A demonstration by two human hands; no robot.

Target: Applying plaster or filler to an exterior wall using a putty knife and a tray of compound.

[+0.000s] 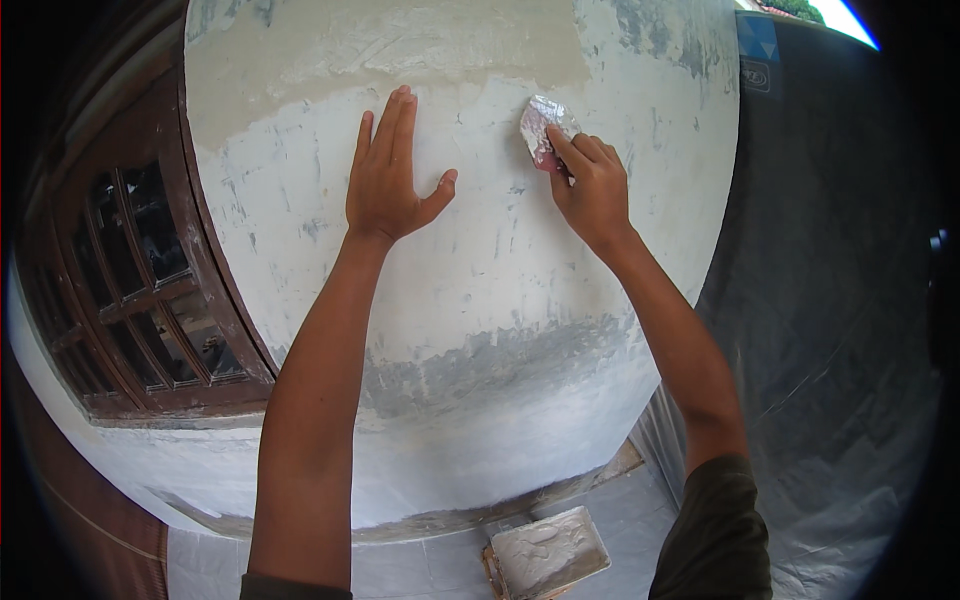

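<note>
A white wall (480, 230) with grey patchy marks fills the middle, with a smooth beige band of filler (380, 40) across its top. My left hand (398, 175) rests against the wall just below that band, fingers stretched out and thumb apart, holding nothing. To its right, my right hand (588, 185) grips a small scraper (538, 125) smeared with white paste, a reddish part showing, against the wall below the band.
A brown wooden window (135, 300) with small panes is at the left. Dark plastic sheeting (820, 260) hangs along the right. Below, a rectangular tub of pale paste (548, 550) stands on the sheet-covered ground (440, 565) near the wall's foot.
</note>
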